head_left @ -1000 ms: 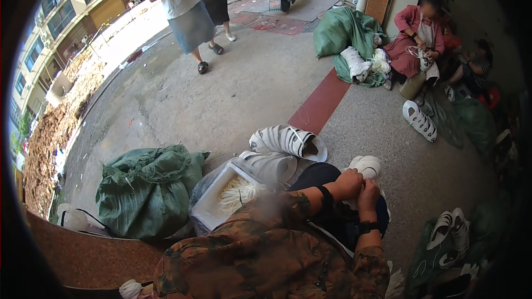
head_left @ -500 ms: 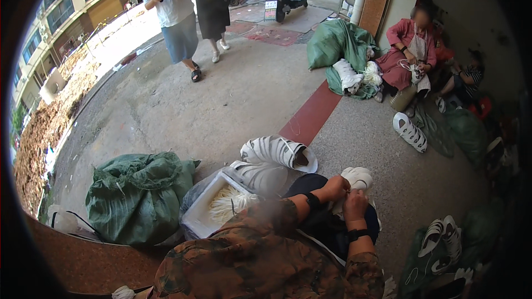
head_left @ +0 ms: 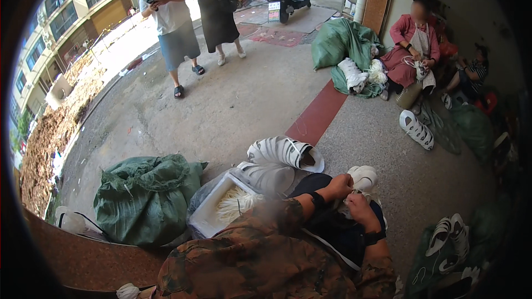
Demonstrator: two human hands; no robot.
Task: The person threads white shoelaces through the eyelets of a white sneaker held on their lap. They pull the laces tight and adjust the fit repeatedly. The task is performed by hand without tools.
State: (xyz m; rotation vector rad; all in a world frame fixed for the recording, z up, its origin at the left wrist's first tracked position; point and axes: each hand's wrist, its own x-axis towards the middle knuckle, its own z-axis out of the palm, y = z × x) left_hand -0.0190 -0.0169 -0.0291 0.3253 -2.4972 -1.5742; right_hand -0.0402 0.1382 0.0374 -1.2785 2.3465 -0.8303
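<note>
On my lap, over dark trousers, lies a white shoe (head_left: 363, 177). My left hand (head_left: 339, 186), with a black band on its wrist, grips the shoe's near side. Just below it, my right hand (head_left: 359, 209), with a black watch on its wrist, holds the shoe from underneath. Both hands are closed on the shoe, and my fingers hide part of it. My camouflage-patterned shirt (head_left: 260, 260) fills the lower middle of the view.
A stack of white shoes (head_left: 282, 152) and a white box of laces (head_left: 230, 205) lie to my left, beside a stuffed green sack (head_left: 144, 196). More shoe pairs (head_left: 449, 235) lie to the right. A seated person (head_left: 413, 50) handles shoes; two people (head_left: 172, 22) stand behind.
My hands stay on the white shoe, shifting slightly. The two standing people have stepped across the back, and the view has tilted a little.
</note>
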